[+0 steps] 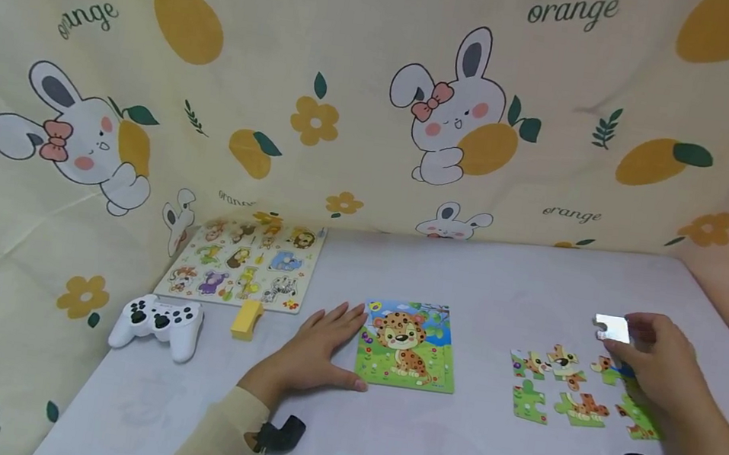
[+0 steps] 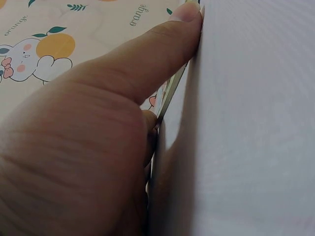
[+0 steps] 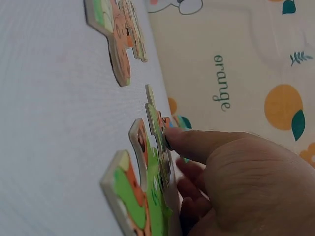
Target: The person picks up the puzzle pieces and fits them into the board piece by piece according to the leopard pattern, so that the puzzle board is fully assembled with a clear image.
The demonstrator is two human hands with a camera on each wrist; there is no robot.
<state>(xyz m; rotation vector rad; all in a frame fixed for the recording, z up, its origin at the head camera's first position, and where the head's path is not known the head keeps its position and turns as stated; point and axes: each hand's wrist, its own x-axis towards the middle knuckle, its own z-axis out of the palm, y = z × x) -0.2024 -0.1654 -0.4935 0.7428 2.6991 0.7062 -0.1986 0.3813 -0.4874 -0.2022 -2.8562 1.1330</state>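
My left hand (image 1: 319,352) lies spread at the left edge of a square leopard puzzle picture (image 1: 409,345), its thumb and fingertips right at that edge. In the left wrist view the left thumb (image 2: 147,59) stretches out low along the white surface. Between thumb and fingers my right hand (image 1: 667,367) pinches a jigsaw piece (image 1: 614,329), whose face looks bright white from glare. Several loose jigsaw pieces lie below it, among them a plain green one (image 1: 529,403) and one with leopard spots (image 1: 583,408). The right hand partly covers the rightmost pieces.
At the far left lies an animal puzzle board (image 1: 261,300). A white game controller (image 1: 158,325) and a yellow block (image 1: 247,320) sit in front of it. A printed cloth (image 1: 361,42) hangs behind the white table (image 1: 391,446).
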